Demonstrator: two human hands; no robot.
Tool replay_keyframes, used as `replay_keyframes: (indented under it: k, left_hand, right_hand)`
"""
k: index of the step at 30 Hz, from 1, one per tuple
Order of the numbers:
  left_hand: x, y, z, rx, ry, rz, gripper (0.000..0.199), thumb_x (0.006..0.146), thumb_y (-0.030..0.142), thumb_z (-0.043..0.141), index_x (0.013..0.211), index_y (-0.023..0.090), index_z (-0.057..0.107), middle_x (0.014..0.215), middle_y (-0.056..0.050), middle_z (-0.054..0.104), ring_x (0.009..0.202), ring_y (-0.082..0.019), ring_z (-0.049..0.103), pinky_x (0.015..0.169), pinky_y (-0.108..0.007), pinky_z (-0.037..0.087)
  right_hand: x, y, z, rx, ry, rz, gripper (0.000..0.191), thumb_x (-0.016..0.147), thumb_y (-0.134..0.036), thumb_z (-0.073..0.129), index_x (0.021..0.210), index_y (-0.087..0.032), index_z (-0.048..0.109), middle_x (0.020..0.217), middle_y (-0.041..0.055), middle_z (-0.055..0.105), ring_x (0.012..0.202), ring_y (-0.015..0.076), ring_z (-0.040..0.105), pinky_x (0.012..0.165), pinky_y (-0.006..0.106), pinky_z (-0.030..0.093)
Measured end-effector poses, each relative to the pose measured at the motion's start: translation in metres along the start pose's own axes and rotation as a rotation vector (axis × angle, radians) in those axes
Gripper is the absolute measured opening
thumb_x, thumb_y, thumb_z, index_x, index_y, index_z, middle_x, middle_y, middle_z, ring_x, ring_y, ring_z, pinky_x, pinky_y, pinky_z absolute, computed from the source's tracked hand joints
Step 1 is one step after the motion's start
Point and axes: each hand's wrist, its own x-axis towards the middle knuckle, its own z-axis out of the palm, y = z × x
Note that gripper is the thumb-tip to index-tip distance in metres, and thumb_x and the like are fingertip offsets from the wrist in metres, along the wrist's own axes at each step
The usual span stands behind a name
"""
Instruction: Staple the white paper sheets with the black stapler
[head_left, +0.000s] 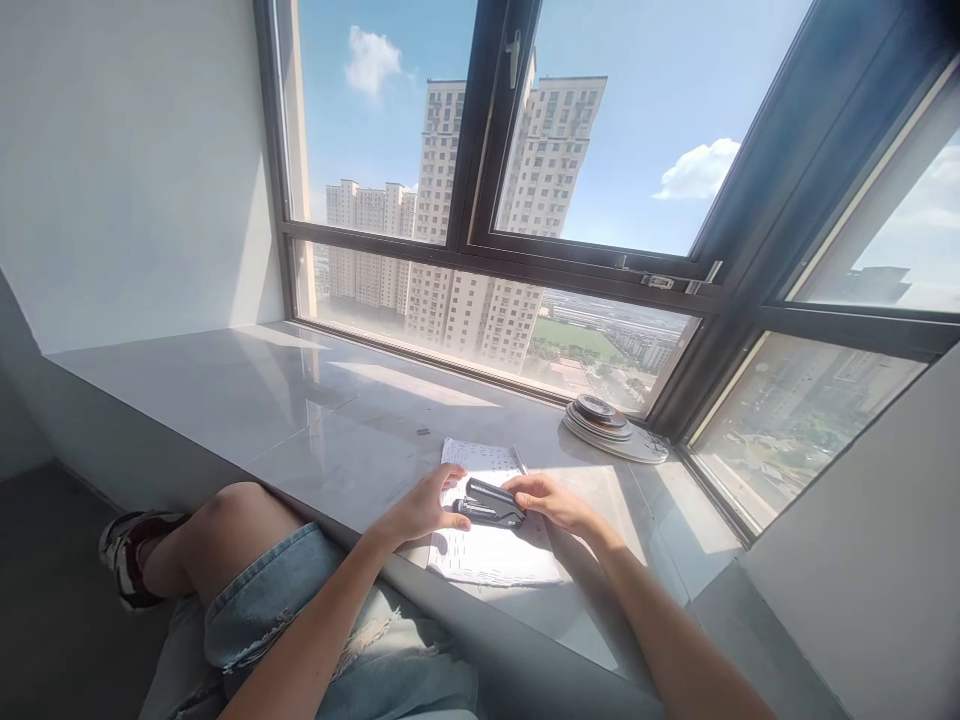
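Observation:
A black stapler (491,504) is held over the written sheets, its right end in the grip of my right hand (551,502), thumb on top. At its left end is my left hand (422,508), thumb and fingers spread apart. The left thumb tip lies at the stapler's edge; whether it presses on it I cannot tell. Beneath lie white paper sheets (487,560) with rows of dark writing, partly covered by the stapler and both hands. A thin pen (520,460) rests along the upper right edge of the paper.
Stacked round plates or discs (598,420) stand by the window corner on the glossy sill (360,410). A small dark strip (423,432) lies beyond the paper. The window frame (450,258) bounds the far side; my bent knee (244,510) is below the sill's front edge.

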Motion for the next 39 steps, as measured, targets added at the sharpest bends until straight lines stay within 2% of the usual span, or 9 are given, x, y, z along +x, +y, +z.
replay_keyframes:
  k: [4,8,10,12,21,27,32,36,39]
  left_hand:
    - [0.002,-0.001,-0.001,-0.060,0.028,0.015,0.078,0.076,0.063,0.078,0.136,0.021,0.050,0.150,-0.019,0.049,0.142,-0.037,0.046,0.114,-0.051,0.042]
    - [-0.001,0.003,-0.004,-0.062,0.009,0.011,0.068,0.094,0.073,0.047,0.138,0.023,0.049,0.149,-0.017,0.052,0.141,-0.033,0.047,0.116,-0.049,0.039]
    - [-0.002,0.004,-0.005,-0.046,0.024,-0.008,0.069,0.097,0.075,0.032,0.139,0.023,0.050,0.147,-0.016,0.054,0.138,-0.031,0.050,0.116,-0.048,0.039]
    - [-0.002,0.003,-0.004,-0.042,0.043,-0.016,0.073,0.097,0.076,0.027,0.137,0.021,0.052,0.144,-0.016,0.057,0.135,-0.030,0.052,0.115,-0.047,0.040]
    - [-0.004,0.012,-0.004,-0.014,0.032,-0.042,0.069,0.100,0.072,0.025,0.140,0.022,0.052,0.146,-0.014,0.056,0.135,-0.029,0.052,0.114,-0.044,0.040]
    - [-0.007,0.020,-0.006,0.018,0.050,-0.031,0.067,0.100,0.071,0.028,0.138,0.021,0.054,0.143,-0.013,0.059,0.132,-0.029,0.053,0.113,-0.043,0.040]
    - [-0.009,0.026,-0.007,0.031,0.048,-0.024,0.066,0.100,0.071,0.027,0.135,0.022,0.055,0.139,-0.012,0.061,0.129,-0.027,0.055,0.112,-0.040,0.041]
    - [-0.007,0.024,-0.005,0.031,0.053,-0.022,0.064,0.100,0.071,0.030,0.131,0.021,0.056,0.134,-0.011,0.064,0.126,-0.028,0.057,0.111,-0.041,0.042]
    - [-0.004,0.018,-0.003,0.015,0.064,-0.014,0.061,0.100,0.070,0.033,0.128,0.021,0.057,0.133,-0.011,0.064,0.126,-0.029,0.058,0.109,-0.042,0.043]
  right_hand:
    - [0.000,-0.004,0.000,-0.025,-0.007,0.009,0.051,0.080,-0.065,0.073,0.105,-0.020,0.077,0.096,0.0099,0.069,0.084,0.0252,0.061,0.081,0.039,0.049]
    - [0.002,-0.002,-0.003,-0.044,-0.012,0.027,0.053,0.078,-0.067,0.074,0.105,-0.021,0.077,0.093,0.0097,0.068,0.083,0.0261,0.062,0.078,0.040,0.051]
    - [0.003,0.002,-0.005,-0.064,-0.004,0.012,0.053,0.077,-0.067,0.075,0.102,-0.021,0.078,0.093,0.0098,0.069,0.083,0.0260,0.062,0.078,0.040,0.051]
    - [0.004,0.006,-0.007,-0.094,-0.004,-0.014,0.053,0.078,-0.068,0.074,0.102,-0.021,0.078,0.094,0.0098,0.069,0.083,0.0255,0.062,0.078,0.039,0.051]
    - [0.000,-0.001,-0.011,-0.321,0.019,-0.071,0.049,0.087,-0.065,0.067,0.099,-0.018,0.078,0.094,0.0095,0.071,0.085,0.0243,0.062,0.077,0.035,0.050]
    - [0.002,0.014,-0.013,-0.340,0.042,-0.082,0.050,0.090,-0.065,0.062,0.100,-0.019,0.077,0.090,0.0074,0.069,0.083,0.0233,0.062,0.075,0.035,0.050]
    - [0.004,0.019,-0.005,-0.380,0.066,-0.157,0.051,0.086,-0.062,0.070,0.115,-0.019,0.072,0.106,0.0098,0.068,0.091,0.0250,0.061,0.081,0.039,0.049]
    - [0.009,0.007,0.012,-0.561,0.049,-0.214,0.039,0.082,-0.053,0.078,0.100,-0.019,0.070,0.093,0.0051,0.063,0.078,0.0179,0.052,0.071,0.032,0.043]
    - [0.010,0.000,0.020,-0.544,0.064,-0.202,0.033,0.087,-0.051,0.072,0.089,-0.019,0.067,0.087,0.0039,0.059,0.074,0.0169,0.048,0.069,0.032,0.040]
